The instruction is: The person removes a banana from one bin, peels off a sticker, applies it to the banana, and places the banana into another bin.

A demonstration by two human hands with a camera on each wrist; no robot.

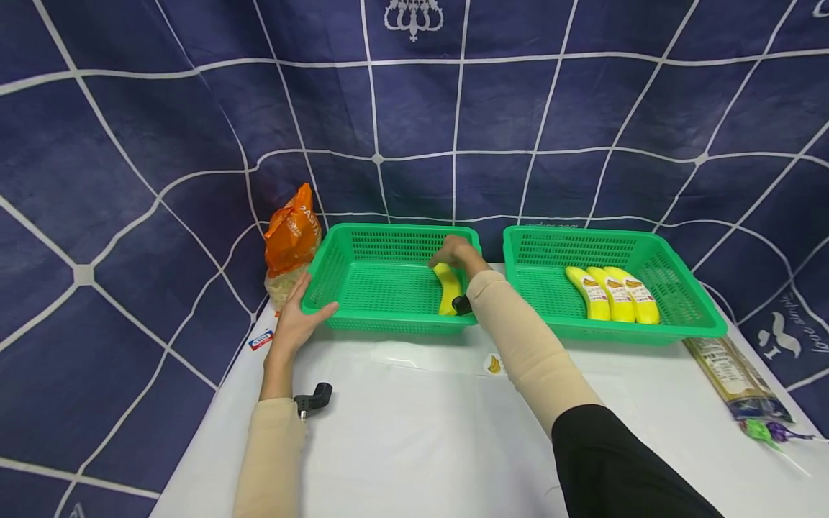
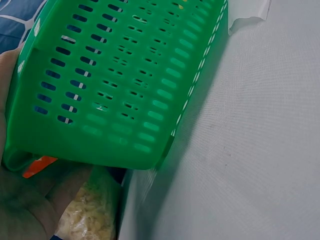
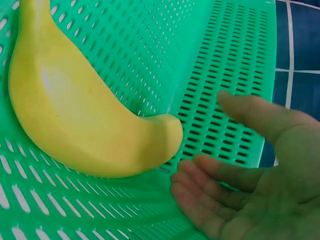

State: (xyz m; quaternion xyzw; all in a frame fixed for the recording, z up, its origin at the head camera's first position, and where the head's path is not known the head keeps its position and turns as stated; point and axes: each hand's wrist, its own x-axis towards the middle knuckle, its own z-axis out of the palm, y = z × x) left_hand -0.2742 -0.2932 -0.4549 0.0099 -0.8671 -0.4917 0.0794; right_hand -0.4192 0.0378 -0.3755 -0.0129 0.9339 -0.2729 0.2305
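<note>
At the front left corner of the left green basket (image 1: 388, 321), my left hand (image 1: 298, 320) rests with thumb and fingers spread along the outside. The left wrist view shows this hand (image 2: 30, 210) beside the basket's perforated wall (image 2: 115, 65). My right hand (image 1: 458, 252) reaches inside the same basket, over the upper end of a yellow banana (image 1: 448, 289). In the right wrist view that hand (image 3: 260, 170) has its thumb and fingers apart, beside the tip of the banana (image 3: 85, 110) with a gap between them. The banana lies against the basket's right side, no label visible.
The right green basket (image 1: 583, 331) holds several labelled bananas (image 1: 612, 295). An orange bag of pasta (image 1: 291, 230) stands left. A banana sticker (image 1: 494, 364) lies on the white table (image 1: 414, 446). A flat package (image 1: 738, 378) and lollipops (image 1: 758, 430) lie at the right edge.
</note>
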